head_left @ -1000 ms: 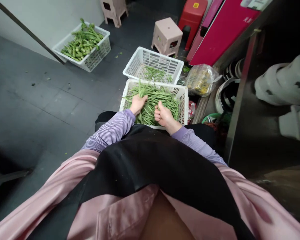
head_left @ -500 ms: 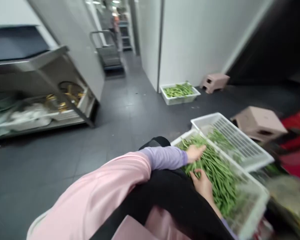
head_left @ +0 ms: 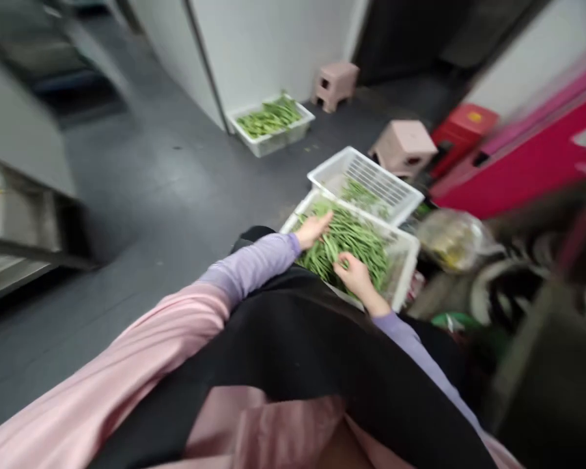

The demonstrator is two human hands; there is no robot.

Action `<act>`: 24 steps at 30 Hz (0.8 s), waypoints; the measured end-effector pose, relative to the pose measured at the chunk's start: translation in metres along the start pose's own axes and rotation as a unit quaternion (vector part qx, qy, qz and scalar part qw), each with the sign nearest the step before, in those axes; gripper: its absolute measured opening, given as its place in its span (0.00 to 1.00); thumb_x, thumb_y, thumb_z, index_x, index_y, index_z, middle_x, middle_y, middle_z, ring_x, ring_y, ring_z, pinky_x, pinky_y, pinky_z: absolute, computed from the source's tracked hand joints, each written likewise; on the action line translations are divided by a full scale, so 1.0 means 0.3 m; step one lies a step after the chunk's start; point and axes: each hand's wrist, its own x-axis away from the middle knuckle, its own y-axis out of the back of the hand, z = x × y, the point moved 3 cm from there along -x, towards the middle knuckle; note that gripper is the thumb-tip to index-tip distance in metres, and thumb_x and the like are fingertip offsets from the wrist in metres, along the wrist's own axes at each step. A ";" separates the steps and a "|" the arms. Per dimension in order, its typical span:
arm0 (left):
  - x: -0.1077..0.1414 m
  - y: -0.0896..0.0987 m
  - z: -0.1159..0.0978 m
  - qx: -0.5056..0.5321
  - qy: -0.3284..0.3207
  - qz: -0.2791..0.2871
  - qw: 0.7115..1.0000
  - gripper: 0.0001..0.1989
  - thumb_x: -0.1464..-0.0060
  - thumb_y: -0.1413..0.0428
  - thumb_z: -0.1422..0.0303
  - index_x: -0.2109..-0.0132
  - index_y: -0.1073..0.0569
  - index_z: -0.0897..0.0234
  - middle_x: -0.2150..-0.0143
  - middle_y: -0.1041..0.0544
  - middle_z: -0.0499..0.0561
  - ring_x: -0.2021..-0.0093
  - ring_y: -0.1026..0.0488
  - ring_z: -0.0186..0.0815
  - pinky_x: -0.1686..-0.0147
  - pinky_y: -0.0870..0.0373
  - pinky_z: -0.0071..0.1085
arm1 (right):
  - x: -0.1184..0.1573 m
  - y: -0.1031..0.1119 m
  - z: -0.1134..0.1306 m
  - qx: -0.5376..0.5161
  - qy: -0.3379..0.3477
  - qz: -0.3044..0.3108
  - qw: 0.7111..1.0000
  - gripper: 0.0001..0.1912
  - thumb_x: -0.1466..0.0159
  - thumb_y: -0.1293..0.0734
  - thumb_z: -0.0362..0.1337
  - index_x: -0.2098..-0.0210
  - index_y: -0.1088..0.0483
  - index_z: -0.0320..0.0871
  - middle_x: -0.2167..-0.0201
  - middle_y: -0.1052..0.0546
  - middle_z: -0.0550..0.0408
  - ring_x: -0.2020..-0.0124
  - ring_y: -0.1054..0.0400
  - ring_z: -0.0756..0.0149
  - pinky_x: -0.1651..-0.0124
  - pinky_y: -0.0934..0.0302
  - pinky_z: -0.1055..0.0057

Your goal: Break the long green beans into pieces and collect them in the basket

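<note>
A heap of green beans (head_left: 356,238) fills most of a white plastic basket (head_left: 407,257) in front of my knees. My left hand (head_left: 314,229) lies over the heap on its left side, fingers stretched out across the beans. Lower and to the right, my right hand (head_left: 355,273) has thumb and fingertips pinched together on green beans. Some paler beans lie between the two hands. Behind this basket a second white slatted basket (head_left: 395,189) is tilted against its rim, with a few beans (head_left: 361,193) in it.
Another white basket of beans (head_left: 273,140) stands on the floor by the wall. Two pink stools (head_left: 336,81) are beyond the baskets. To the right are a red bin (head_left: 463,130), a clear plastic bag (head_left: 452,238) and dark clutter. A metal shelf (head_left: 29,254) is at left.
My view has swung right and down, so the baskets appear further left. Both hands stay at the beans, with my right hand still pinching.
</note>
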 end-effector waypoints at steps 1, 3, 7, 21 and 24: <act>-0.023 -0.004 0.013 0.017 0.021 0.008 1.000 0.28 0.40 0.42 0.46 0.75 0.44 0.58 0.84 0.47 0.39 0.85 0.50 0.25 0.85 0.51 0.25 | -0.008 0.003 -0.013 -0.016 -0.008 0.009 1.000 0.07 0.50 0.33 0.43 0.74 0.32 0.47 0.79 0.31 0.59 0.76 0.41 0.65 0.68 0.44 0.68; -0.048 -0.015 0.035 0.080 0.050 0.013 0.995 0.29 0.44 0.38 0.46 0.74 0.43 0.60 0.83 0.46 0.38 0.84 0.48 0.23 0.83 0.48 0.23 | -0.014 0.005 -0.032 -0.071 -0.009 0.035 0.997 0.08 0.49 0.29 0.42 0.73 0.29 0.46 0.79 0.32 0.61 0.76 0.43 0.68 0.71 0.46 0.71; 0.000 -0.047 0.032 0.061 0.048 0.075 0.994 0.28 0.43 0.38 0.47 0.75 0.40 0.62 0.82 0.39 0.40 0.82 0.40 0.23 0.80 0.40 0.22 | -0.027 0.037 -0.035 -0.268 -0.067 -0.002 0.961 0.14 0.46 0.25 0.46 0.66 0.29 0.46 0.83 0.40 0.66 0.83 0.50 0.73 0.80 0.55 0.75; 0.078 -0.095 0.012 0.023 0.085 0.249 0.964 0.26 0.50 0.32 0.50 0.73 0.34 0.65 0.82 0.41 0.40 0.84 0.46 0.21 0.84 0.51 0.21 | -0.264 0.185 0.051 -0.486 -0.065 -0.090 0.867 0.20 0.38 0.25 0.45 0.68 0.41 0.46 0.83 0.41 0.69 0.87 0.56 0.80 0.85 0.62 0.80; 0.066 -0.072 0.022 0.081 0.114 0.199 0.970 0.21 0.51 0.29 0.57 0.69 0.29 0.67 0.83 0.46 0.36 0.85 0.52 0.20 0.85 0.55 0.21 | -0.248 0.261 0.048 -0.498 -0.056 -0.161 0.850 0.18 0.35 0.27 0.46 0.67 0.41 0.46 0.82 0.40 0.69 0.87 0.56 0.80 0.85 0.62 0.80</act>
